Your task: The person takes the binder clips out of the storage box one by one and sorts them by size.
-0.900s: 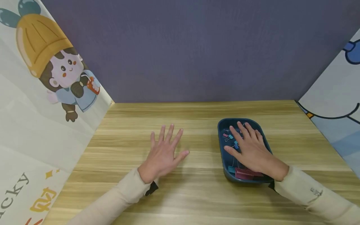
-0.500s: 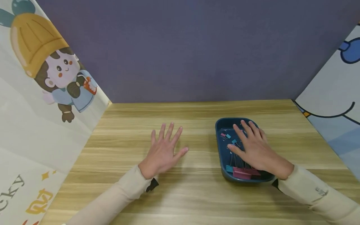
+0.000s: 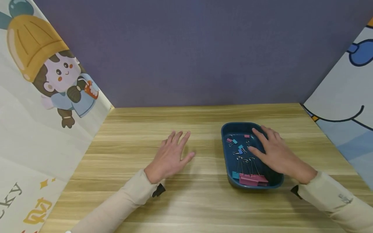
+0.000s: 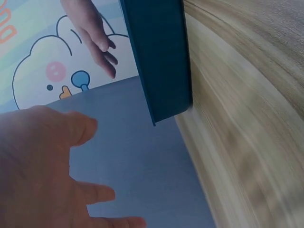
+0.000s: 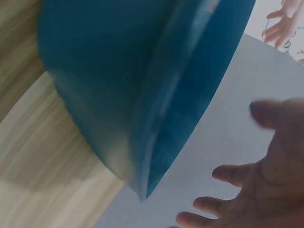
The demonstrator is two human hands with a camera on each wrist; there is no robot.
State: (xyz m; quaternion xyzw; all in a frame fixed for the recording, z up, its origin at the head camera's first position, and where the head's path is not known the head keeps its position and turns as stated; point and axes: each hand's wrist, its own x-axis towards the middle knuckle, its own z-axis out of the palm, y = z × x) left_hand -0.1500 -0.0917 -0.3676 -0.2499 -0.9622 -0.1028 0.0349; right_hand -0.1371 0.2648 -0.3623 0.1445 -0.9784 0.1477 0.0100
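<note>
A dark blue tray point(image 3: 225, 152) sits on the wooden table, right of centre in the head view. Large pink binder clips point(image 3: 253, 180) and a teal binder clip point(image 3: 235, 175) lie at its near end, wire handles pointing away. Toward the far end are several small pink, teal and blue binder clips point(image 3: 234, 141). My right hand point(image 3: 276, 153) hovers above the tray's right rim, fingers spread and holding nothing. It covers part of that side. My left hand point(image 3: 169, 158) floats over the table left of the tray, fingers loosely bent, also holding nothing.
A dark purple-grey panel point(image 3: 186, 55) stands along the table's point(image 3: 186, 200) far edge. Printed cartoon sheets line the left side point(image 3: 55, 77) and the right side point(image 3: 344, 97).
My right hand has moved right, uncovering more of the clips. The left hand's fingers have bent a little. The whole head view has shifted slightly.
</note>
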